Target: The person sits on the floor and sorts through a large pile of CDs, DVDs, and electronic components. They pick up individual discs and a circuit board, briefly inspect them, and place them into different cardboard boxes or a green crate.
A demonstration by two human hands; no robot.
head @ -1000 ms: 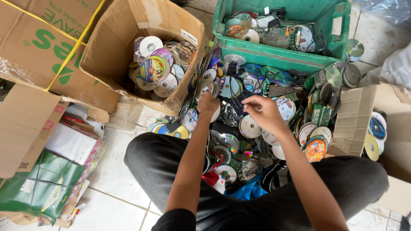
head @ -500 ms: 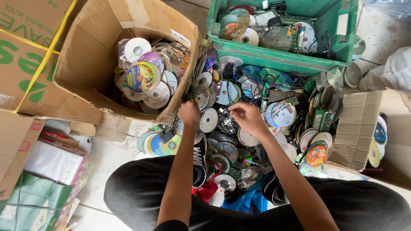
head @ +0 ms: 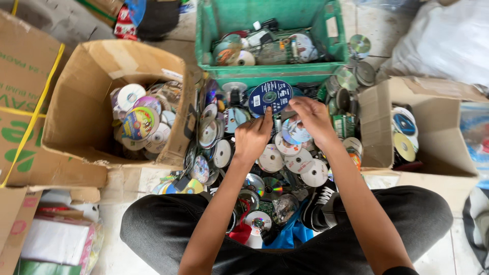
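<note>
Left hand [head: 253, 138] pinches the lower edge of 1 blue disc [head: 270, 97], held face-up above the disc pile [head: 285, 158]. Right hand [head: 311, 118] grips the disc's right edge, so both hands share it. The disc lies just ahead of both hands, nearer the green crate [head: 265, 71] than the left box [head: 86, 102].

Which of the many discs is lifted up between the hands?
The dark blue disc, held up by both hands in front of the green crate. The other discs lie loose in the floor pile or inside the cardboard boxes.
</note>
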